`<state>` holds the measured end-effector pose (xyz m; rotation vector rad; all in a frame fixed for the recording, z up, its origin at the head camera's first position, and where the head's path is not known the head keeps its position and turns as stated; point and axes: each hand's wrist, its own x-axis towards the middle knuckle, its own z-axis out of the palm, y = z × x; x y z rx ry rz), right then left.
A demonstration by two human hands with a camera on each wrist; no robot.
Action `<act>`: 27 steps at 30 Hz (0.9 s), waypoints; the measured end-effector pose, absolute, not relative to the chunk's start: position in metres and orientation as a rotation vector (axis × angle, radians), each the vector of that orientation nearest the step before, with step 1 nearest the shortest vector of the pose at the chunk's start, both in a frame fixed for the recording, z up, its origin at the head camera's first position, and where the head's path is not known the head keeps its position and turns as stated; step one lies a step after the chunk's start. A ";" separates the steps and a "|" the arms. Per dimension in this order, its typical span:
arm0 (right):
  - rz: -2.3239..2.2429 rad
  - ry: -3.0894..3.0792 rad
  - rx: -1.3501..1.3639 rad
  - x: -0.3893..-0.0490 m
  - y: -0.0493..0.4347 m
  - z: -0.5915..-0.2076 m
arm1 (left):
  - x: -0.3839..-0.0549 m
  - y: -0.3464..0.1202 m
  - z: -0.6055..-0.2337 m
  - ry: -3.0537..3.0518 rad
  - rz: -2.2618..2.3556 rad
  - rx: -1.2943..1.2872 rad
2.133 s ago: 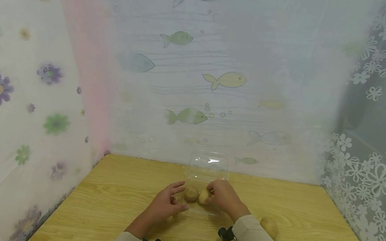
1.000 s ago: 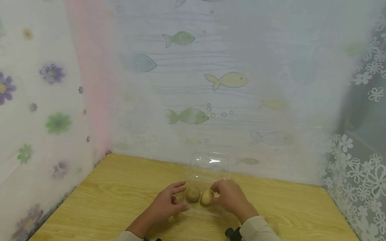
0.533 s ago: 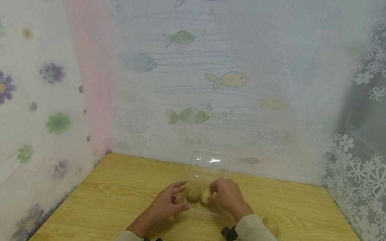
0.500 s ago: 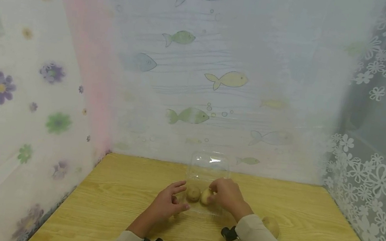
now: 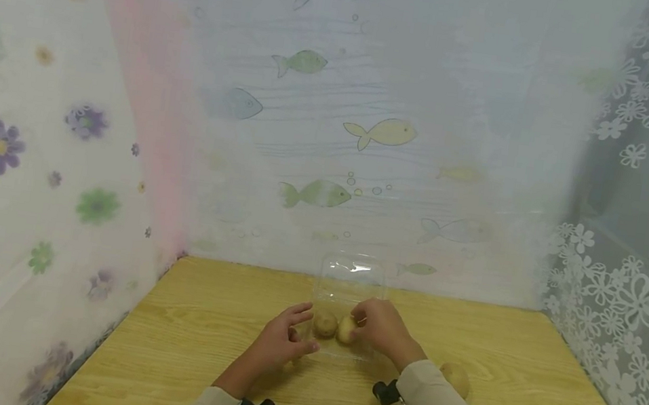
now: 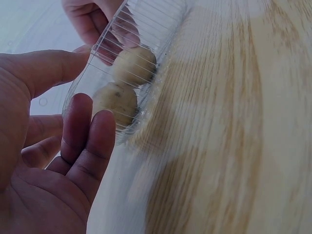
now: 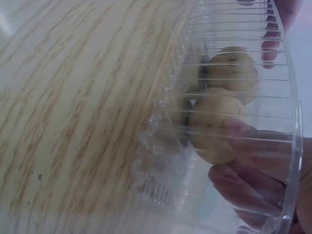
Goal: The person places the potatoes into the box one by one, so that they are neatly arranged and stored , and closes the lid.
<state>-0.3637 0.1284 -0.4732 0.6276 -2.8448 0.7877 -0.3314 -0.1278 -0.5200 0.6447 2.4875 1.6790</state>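
A clear plastic clamshell container (image 5: 341, 353) stands near the table's middle, its lid (image 5: 345, 279) raised at the back. Two potatoes sit in it side by side, a left potato (image 5: 324, 326) and a right potato (image 5: 347, 330). My left hand (image 5: 278, 340) holds the container's left end, thumb and fingers at its ribbed wall in the left wrist view. Reaching in over the rim, my right hand (image 5: 384, 330) pinches the right potato. Through the clear wall in the right wrist view, its thumb and fingers (image 7: 239, 190) show against that potato.
Another potato (image 5: 455, 380) lies on the wooden table (image 5: 210, 324) beyond the right sleeve, partly hidden by it. A further potato is mostly covered under that forearm. Fish-print sheeting (image 5: 463, 269) hangs behind the table, with floral sheeting at both sides.
My right hand drew back slightly to the right, then returned to the right potato, which has shifted a little rightward from the left one. The left hand stays at the container's end.
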 end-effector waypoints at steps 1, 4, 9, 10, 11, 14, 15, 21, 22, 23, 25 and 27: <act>0.793 -2.842 0.628 -0.364 0.129 -0.473 | -0.331 -0.128 -0.520 2.487 1.679 0.647; 0.781 -2.833 0.642 -0.364 0.129 -0.474 | -0.332 -0.128 -0.519 2.496 1.676 0.663; 0.769 -2.823 0.661 -0.366 0.128 -0.474 | -0.334 -0.129 -0.520 2.516 1.669 0.681; 0.764 -2.818 0.667 -0.366 0.128 -0.474 | -0.334 -0.130 -0.521 2.517 1.668 0.681; 0.762 -2.815 0.672 -0.366 0.128 -0.474 | -0.335 -0.130 -0.521 2.518 1.665 0.673; 0.736 -2.820 0.673 -0.367 0.127 -0.475 | -0.335 -0.130 -0.522 2.509 1.673 0.666; 0.719 -2.824 0.672 -0.367 0.127 -0.475 | -0.336 -0.129 -0.522 2.504 1.676 0.666; 0.650 -2.836 0.656 -0.365 0.129 -0.474 | -0.335 -0.129 -0.523 2.478 1.704 0.677; 0.642 -2.828 0.658 -0.365 0.130 -0.473 | -0.335 -0.129 -0.522 2.474 1.708 0.677; 0.636 -2.824 0.659 -0.364 0.130 -0.472 | -0.334 -0.129 -0.522 2.469 1.713 0.678; 0.621 -2.818 0.663 -0.362 0.132 -0.470 | -0.334 -0.129 -0.521 2.467 1.715 0.674; 0.630 -2.812 0.672 -0.360 0.134 -0.466 | -0.333 -0.128 -0.520 2.465 1.721 0.676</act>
